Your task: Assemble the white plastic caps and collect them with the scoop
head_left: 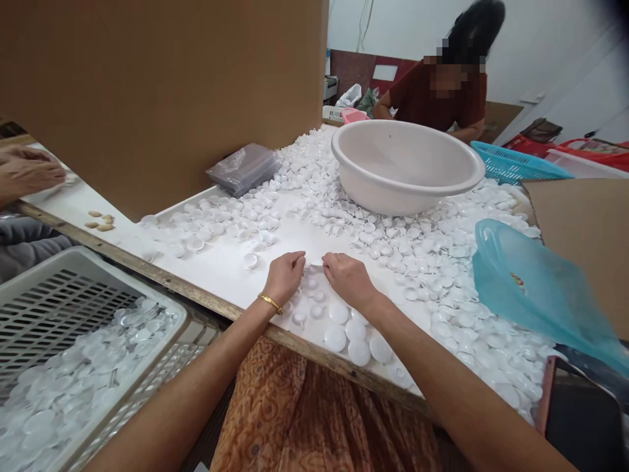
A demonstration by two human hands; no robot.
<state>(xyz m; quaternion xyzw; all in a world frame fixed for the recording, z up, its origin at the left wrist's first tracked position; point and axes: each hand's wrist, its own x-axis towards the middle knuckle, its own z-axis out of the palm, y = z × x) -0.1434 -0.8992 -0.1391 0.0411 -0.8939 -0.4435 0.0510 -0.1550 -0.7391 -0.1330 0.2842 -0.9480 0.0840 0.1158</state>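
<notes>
My left hand and my right hand rest knuckles-up on the white table, fingertips almost meeting. Both have curled fingers pinched on a small white plastic cap between them. Several more white caps lie under and just in front of my wrists. A wide heap of the same caps spreads across the table beyond my hands. A gold bangle sits on my left wrist.
A large white basin stands on the heap, a tall cardboard box at left. A grey crate with caps sits lower left. A blue plastic bag lies right. One person sits opposite; another's hand shows far left.
</notes>
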